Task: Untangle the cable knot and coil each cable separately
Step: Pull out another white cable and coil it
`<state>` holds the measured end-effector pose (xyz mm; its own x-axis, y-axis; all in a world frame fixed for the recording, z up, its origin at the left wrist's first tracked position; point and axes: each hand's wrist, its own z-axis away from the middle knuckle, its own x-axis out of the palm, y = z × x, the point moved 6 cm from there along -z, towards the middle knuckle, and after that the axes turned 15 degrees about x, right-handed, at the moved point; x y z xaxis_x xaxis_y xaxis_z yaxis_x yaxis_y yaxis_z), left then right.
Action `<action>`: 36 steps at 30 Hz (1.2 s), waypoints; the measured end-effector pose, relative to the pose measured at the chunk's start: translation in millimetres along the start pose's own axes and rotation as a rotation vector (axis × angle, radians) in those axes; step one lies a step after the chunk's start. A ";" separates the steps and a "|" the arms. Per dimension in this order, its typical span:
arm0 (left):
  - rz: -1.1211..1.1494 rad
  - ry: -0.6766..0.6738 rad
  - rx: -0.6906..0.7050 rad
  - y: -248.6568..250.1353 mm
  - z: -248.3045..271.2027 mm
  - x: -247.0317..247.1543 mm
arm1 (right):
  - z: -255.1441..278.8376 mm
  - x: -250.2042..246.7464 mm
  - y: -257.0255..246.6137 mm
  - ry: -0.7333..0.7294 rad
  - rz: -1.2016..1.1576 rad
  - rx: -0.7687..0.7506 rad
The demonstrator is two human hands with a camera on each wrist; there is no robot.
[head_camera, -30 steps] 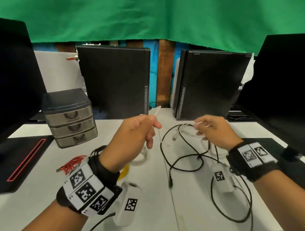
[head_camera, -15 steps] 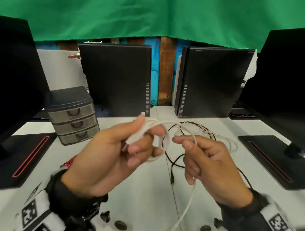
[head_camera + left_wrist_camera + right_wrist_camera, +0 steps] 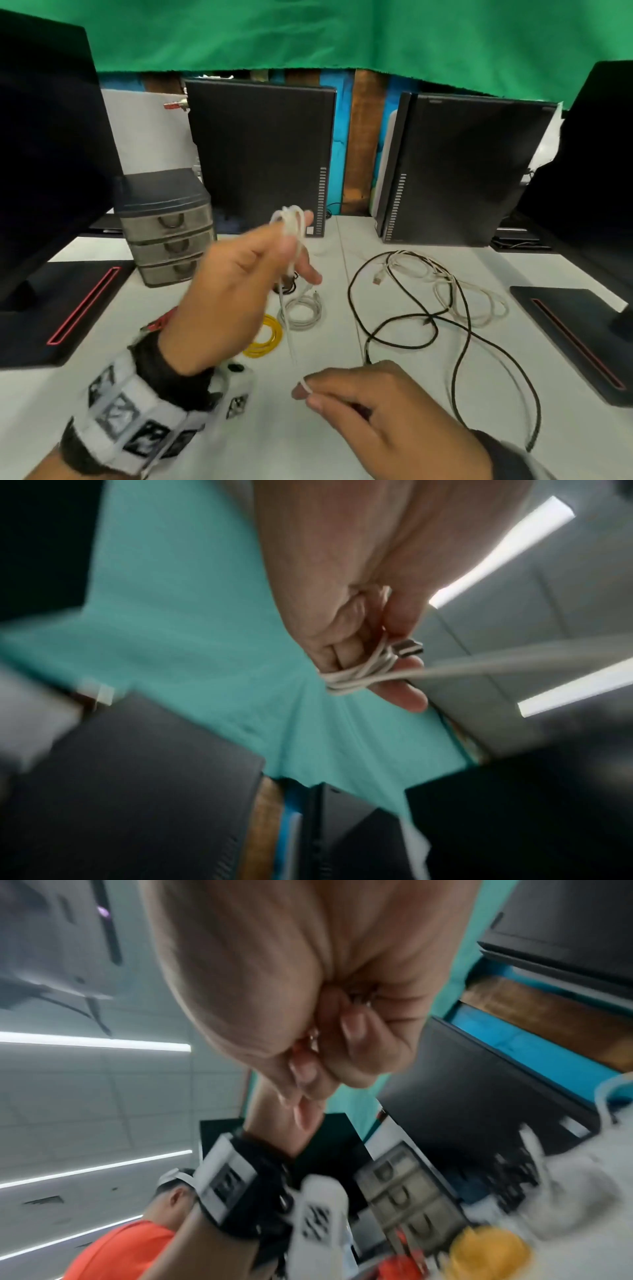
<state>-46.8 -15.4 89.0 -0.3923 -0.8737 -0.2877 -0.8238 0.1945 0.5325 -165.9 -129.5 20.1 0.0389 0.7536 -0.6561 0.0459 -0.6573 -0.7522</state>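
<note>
We are mid-coil on a thin white cable [image 3: 291, 236]: our left hand [image 3: 236, 291] is raised over the table [image 3: 325, 438] with several loops wound round its fingers, the metal plug [image 3: 407, 648] poking out beside them. Our right hand [image 3: 370, 407] sits lower and nearer us, pinching the cable's free run between thumb and forefinger — the strand stretches taut between the two hands. Three coils already lie on the table: a grey-white coil [image 3: 301, 310], a yellow coil [image 3: 263, 337] and a red coil [image 3: 161, 320], half hidden. To the right, a black cable [image 3: 459, 342] and a cream cable [image 3: 479, 301] lie loosely crossed — next, we judge, comes feeding the remaining strand round the fingers with steady tension.
</note>
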 end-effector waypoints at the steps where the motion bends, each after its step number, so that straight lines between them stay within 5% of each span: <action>1: -0.160 -0.126 0.046 -1.8 3.5 7.2 | 5.9 -9.2 -10.3 0.019 0.038 -0.041; 3: -0.231 -0.327 0.020 -12.4 13.9 20.8 | 17.3 -31.2 -24.3 0.107 0.071 -0.106; 6: 0.082 -0.559 -0.165 -12.1 31.8 49.2 | 28.3 -67.9 -26.8 0.317 0.043 -0.165; 10: 0.670 -0.522 -0.335 15.3 36.8 60.2 | 24.8 -96.5 -14.6 0.549 0.047 -0.208; 15: 1.008 -0.486 -0.337 32.0 34.4 60.9 | 13.3 -78.0 -7.2 0.598 0.270 -0.188; 18: 1.032 -0.401 -0.370 22.2 36.1 65.0 | 11.3 -75.6 -3.8 0.568 0.198 -0.095; 26: 1.111 -0.235 -0.444 14.9 32.0 68.5 | 11.9 -88.8 -3.7 0.472 -0.687 0.064; 36: 0.672 -0.196 -0.362 6.3 28.3 59.1 | -3.5 -71.0 17.1 0.237 -0.919 0.111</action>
<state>-86.8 -53.2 52.8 -0.8520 -0.5188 0.0703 -0.2133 0.4665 0.8584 -164.4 -194.2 54.0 0.2362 0.9478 0.2141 0.0650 0.2045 -0.9767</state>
